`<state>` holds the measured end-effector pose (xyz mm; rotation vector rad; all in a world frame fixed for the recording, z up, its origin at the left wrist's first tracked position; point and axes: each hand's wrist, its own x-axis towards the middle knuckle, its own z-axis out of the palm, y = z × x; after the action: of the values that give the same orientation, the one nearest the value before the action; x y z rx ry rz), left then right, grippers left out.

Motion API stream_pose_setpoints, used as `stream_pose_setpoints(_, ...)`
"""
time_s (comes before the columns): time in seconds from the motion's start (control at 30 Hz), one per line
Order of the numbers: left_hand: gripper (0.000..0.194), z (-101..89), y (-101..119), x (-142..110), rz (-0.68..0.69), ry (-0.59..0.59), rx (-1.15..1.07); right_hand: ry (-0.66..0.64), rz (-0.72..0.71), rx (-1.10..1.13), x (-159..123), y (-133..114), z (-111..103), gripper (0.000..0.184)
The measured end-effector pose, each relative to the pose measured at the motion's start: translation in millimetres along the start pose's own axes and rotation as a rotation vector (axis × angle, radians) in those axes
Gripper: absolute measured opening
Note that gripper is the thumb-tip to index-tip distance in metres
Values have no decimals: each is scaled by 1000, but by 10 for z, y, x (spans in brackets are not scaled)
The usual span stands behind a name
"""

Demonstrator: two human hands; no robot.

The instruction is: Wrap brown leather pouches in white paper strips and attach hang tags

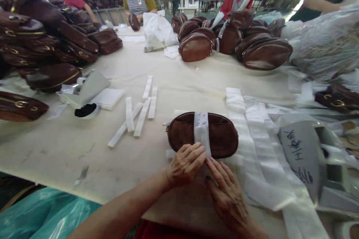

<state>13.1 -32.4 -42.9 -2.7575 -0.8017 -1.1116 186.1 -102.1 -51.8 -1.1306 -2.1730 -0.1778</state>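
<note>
A brown oval leather pouch point(221, 134) lies on the cream table point(84, 149) right in front of me. A white paper strip point(201, 129) runs across its middle from back to front. My left hand point(185, 164) is at the pouch's near edge, fingers curled on the strip's lower end. My right hand point(226, 190) lies beside it, fingers extended and pressing on the same strip end just below the pouch. Several loose white strips point(140, 114) lie to the left of the pouch.
Piles of brown bags stand at far left point(42, 41) and back right point(238, 41). A white bag point(158, 31) sits at the back. White paper sheets point(252, 138) and a grey marked bag point(300, 153) lie at right. Other people work around the table.
</note>
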Motion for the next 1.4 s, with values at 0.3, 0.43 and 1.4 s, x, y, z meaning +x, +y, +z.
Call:
stream_pose_setpoints(0.3, 22, -135, -42, 219, -202, -125, -218, 17, -31, 8, -33, 25, 29, 27)
stream_pose_setpoints(0.43, 32, -94, -107, 257, -321, -224, -262, 13, -22, 55, -39, 32, 19, 25)
stream_pose_setpoints(1.4, 22, -72, -79, 321, -16, -354, 67, -54, -73, 384, -50, -139, -219, 29)
